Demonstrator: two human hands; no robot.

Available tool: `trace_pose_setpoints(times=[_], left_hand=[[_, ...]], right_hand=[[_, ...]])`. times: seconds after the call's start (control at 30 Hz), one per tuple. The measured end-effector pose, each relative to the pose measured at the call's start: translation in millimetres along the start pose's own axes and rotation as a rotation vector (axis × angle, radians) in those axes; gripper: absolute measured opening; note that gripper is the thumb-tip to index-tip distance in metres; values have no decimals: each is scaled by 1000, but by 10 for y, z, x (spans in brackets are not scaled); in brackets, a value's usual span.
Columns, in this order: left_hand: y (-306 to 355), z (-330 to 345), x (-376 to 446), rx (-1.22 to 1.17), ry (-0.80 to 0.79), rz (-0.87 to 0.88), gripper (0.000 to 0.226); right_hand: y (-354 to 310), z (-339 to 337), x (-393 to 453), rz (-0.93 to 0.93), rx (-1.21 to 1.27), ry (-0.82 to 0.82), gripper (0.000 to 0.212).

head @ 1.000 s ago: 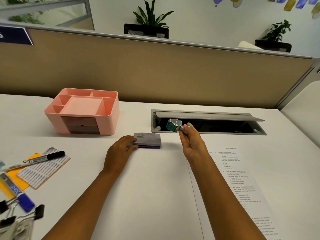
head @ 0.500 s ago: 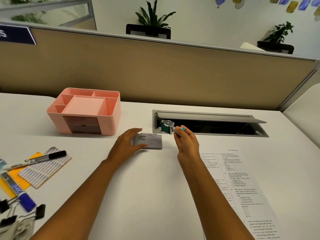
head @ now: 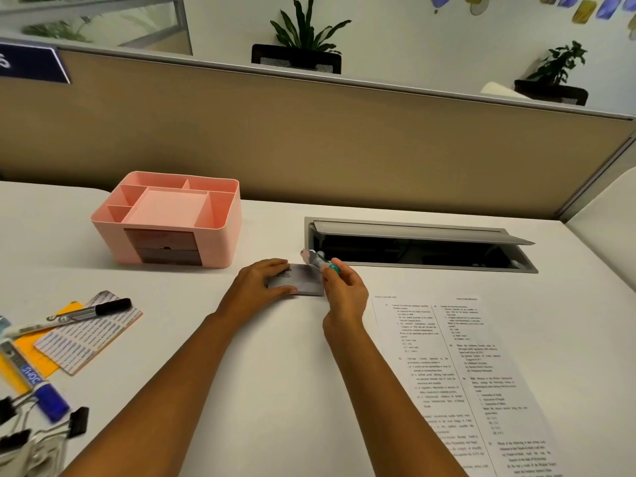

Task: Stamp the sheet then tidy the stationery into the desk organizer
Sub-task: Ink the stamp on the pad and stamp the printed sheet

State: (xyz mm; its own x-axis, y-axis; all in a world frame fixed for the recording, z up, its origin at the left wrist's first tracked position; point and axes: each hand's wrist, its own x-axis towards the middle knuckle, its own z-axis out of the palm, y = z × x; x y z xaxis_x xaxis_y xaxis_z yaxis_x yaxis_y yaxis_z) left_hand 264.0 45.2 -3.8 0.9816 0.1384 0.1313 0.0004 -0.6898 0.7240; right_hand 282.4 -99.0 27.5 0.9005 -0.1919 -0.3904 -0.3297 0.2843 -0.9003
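Note:
A flat grey ink pad case [head: 304,280] lies closed on the white desk. My left hand [head: 256,287] grips its left end, fingers on top and thumb at the near edge. My right hand [head: 344,290] pinches a small stamp [head: 313,258] with a teal handle, its blurred head just above the pad's far right corner. The printed sheet [head: 457,366] lies to the right of my right arm. The pink desk organizer [head: 220,246], with open top compartments and two dark drawers, stands at the back left.
At the left edge lie a black marker [head: 79,315], a printed label card [head: 86,335], orange notes [head: 34,352], a blue-capped pen [head: 34,383] and binder clips [head: 51,428]. An open cable slot [head: 413,249] sits behind the pad. A beige partition closes the back.
The pad's lid, ajar with a purple edge showing one second ago, now lies flat. My right hand has brought the stamp left and down to the pad's corner.

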Motion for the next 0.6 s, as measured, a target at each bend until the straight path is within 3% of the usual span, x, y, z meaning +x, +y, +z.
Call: trace_pose_setpoints(times=[0.33, 0.6], left_hand=[[14, 20, -7, 0, -9, -22, 60], [23, 10, -6, -21, -3, -26, 60]], right_hand=[[327, 37, -68, -545, -372, -5, 23], [452, 31, -73, -651, -477, -25, 15]])
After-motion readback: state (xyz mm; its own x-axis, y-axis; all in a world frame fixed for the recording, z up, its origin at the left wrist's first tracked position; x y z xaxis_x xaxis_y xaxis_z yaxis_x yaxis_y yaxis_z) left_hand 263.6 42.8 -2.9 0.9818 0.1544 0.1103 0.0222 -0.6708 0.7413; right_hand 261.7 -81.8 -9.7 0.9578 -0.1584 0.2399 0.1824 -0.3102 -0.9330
